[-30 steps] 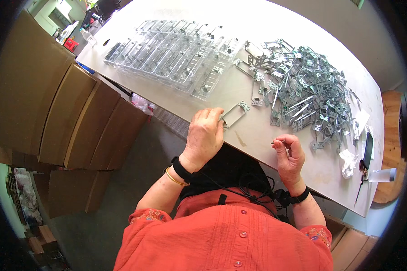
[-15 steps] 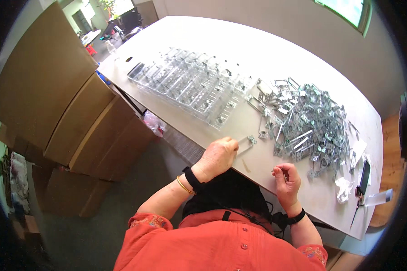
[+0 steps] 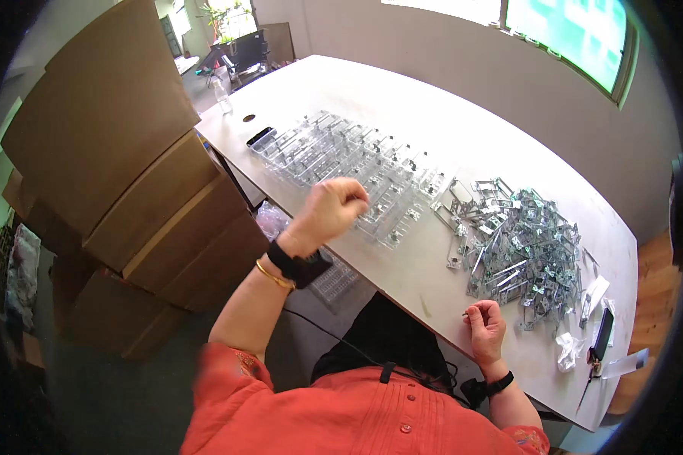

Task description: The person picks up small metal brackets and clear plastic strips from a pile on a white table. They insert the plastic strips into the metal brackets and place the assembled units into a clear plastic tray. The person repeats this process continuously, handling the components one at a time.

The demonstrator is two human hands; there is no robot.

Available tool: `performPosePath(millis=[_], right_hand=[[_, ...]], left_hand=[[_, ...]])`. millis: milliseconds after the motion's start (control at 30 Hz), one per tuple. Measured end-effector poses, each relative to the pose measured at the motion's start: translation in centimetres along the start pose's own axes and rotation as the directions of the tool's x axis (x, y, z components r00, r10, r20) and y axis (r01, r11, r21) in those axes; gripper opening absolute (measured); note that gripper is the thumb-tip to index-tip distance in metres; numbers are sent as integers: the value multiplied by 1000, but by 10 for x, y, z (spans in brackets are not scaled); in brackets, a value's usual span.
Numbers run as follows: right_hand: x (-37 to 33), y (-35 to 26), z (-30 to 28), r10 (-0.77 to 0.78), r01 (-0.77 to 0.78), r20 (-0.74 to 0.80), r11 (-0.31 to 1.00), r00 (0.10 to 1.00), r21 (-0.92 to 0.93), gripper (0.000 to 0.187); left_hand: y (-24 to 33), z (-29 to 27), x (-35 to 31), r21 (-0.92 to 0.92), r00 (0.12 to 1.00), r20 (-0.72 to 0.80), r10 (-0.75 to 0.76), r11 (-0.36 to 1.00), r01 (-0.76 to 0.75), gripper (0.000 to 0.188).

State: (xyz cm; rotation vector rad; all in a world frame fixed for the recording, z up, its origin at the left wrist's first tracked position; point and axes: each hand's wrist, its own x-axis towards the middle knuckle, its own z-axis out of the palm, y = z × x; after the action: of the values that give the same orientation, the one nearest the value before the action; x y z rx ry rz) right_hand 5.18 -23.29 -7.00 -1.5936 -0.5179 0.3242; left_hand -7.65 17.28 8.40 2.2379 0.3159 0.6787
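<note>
My left hand (image 3: 332, 206) is raised above the surface (image 3: 448, 129), curled into a loose fist over the near end of the row of clear plastic trays (image 3: 349, 163); I cannot tell whether anything is pinched inside it. A black wristband (image 3: 300, 263) and a thin gold bangle (image 3: 272, 275) sit on that wrist. My right hand (image 3: 486, 326) rests low at the near edge of the surface, fingers closed together on a small thin pin-like piece (image 3: 467, 313) whose tip just shows past the thumb; what it is exactly is too small to make out. A black band (image 3: 497, 384) circles that wrist too. The two hands are well apart. Just beyond the right hand lies a big tangled heap of metal brackets (image 3: 520, 246), with a few loose ones spread toward the trays. To the right of the heap, near the surface's edge, I see crumpled white paper (image 3: 568, 350), a dark phone-like slab (image 3: 602, 332) and a pair of scissors (image 3: 589, 381). To my left, beside the surface, stand stacked cardboard boxes (image 3: 121, 167).
</note>
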Motion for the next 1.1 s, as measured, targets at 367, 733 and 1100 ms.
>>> performPosePath(millis=[367, 733, 1100], right_hand=[[11, -14, -6, 152, -153, 45, 988, 987, 29, 7], [15, -27, -20, 381, -381, 56, 925, 923, -7, 7], [15, -21, -20, 431, -431, 25, 902, 902, -17, 10]], left_hand=[[-108, -114, 122, 329, 897, -438, -65, 917, 227, 15], [-174, -108, 231, 434, 864, -463, -197, 800, 415, 11], [-219, -94, 297, 545, 877, -396, -274, 699, 464, 16]])
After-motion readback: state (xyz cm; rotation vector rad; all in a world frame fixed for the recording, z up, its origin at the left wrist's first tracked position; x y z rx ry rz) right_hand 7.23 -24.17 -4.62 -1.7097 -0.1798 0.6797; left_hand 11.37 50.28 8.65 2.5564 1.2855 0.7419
